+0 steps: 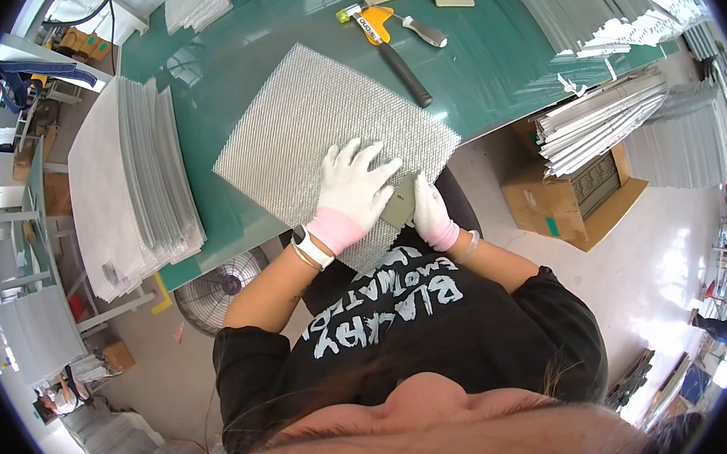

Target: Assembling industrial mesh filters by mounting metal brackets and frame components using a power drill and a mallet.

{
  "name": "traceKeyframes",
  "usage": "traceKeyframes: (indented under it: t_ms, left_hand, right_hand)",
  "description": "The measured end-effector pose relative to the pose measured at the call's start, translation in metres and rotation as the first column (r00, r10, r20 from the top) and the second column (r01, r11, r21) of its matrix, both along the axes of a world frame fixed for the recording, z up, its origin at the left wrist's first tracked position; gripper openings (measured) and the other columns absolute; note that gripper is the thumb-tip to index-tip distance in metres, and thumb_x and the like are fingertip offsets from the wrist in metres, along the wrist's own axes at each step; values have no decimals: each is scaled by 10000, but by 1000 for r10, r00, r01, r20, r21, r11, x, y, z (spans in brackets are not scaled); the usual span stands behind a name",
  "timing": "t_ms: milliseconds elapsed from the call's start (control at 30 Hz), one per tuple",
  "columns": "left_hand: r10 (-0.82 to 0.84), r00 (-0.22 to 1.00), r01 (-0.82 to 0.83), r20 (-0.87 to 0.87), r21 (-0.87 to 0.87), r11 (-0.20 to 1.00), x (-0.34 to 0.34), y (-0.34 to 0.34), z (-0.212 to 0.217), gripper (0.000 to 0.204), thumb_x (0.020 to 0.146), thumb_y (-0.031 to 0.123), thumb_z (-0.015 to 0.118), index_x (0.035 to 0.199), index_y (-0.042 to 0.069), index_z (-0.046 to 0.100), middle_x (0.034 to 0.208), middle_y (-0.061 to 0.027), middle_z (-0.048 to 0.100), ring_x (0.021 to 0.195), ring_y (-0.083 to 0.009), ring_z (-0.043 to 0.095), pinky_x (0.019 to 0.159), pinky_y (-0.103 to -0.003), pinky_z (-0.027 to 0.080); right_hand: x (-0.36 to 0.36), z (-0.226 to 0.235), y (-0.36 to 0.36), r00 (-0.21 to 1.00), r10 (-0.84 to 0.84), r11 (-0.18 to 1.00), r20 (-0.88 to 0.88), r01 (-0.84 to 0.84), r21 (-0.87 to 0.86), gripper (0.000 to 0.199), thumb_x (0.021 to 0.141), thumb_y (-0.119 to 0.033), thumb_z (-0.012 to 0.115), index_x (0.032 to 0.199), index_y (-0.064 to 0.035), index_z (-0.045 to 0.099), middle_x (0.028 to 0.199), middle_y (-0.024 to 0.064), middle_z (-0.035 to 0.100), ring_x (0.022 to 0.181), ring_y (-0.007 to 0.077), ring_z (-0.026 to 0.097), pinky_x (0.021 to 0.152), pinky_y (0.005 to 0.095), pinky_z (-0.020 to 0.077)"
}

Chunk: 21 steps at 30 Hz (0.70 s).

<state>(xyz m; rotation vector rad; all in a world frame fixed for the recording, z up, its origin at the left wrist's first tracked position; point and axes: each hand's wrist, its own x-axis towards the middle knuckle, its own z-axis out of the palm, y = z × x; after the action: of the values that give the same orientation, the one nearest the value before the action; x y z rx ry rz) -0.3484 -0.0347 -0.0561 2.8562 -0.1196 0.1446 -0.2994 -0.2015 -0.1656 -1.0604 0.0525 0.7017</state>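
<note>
Plate point(399, 206) against mesh sheet point(277, 126), both hands in close

From my end of the feed, I take the silvery mesh sheet as my landmark. It lies on the green surface point(477, 82), its near corner jutting past the edge toward the wearer's body. The small grey-green plate sits at the sheet's near right side, between the two gloved hands. The left hand point(354, 188) is spread flat over the sheet's near half, its thumb just beside the plate. The right hand point(434, 214) is at the sheet's right edge, fingers together along the plate; I cannot tell whether it pinches the plate or only pushes against it. Nor can I see whether the plate has slipped over the mesh.

The step looks to me like seating the plate on that edge. To do it well, I'd have the left palm bear down evenly, since the overhanging corner could flex. I'd line the plate up square with the sheet's edge before pressing, and push steadily so that the mesh doesn't crumple. The hammer point(405, 75) lies beyond the sheet's far right side, with the screwdriver point(426, 33) just past it, should the fit prove stiff.
</note>
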Motion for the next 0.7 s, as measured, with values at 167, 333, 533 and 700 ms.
traceKeyframes:
  t_ms: [167,333,533,700]
  left_hand:
    - [21,999,-16,26,-169,985,21,15,3,350,738,345,767,1070,247,719,1163,-55,598,1140,-319,520,975,-489,405]
    - [44,995,-61,-94,-185,981,41,21,15,363,645,387,826,957,226,734,1087,-61,622,1069,-304,560,913,-454,459]
    - [31,976,-63,-217,-140,988,58,23,26,399,595,407,847,901,183,723,1052,-73,640,1039,-304,584,900,-443,478]
    - [61,960,-88,-273,-90,992,63,19,32,418,568,405,851,890,174,720,1027,-71,640,1031,-299,585,898,-432,481]
  right_hand:
    - [8,-7,-6,988,142,988,60,-138,-63,375,1079,-343,413,1074,-43,638,947,13,659,863,78,608,771,266,526]
    - [20,-23,-21,862,396,917,316,-356,-178,470,1071,-404,397,1233,-10,596,1049,43,658,965,124,613,879,310,520]
    - [25,-23,-27,803,467,884,370,-423,-197,457,1061,-402,426,1264,-22,580,1134,56,627,1046,127,573,920,314,489]
    - [31,-24,-29,762,503,862,408,-479,-168,469,1045,-435,459,1246,-32,587,1097,39,629,1005,122,573,887,307,492]
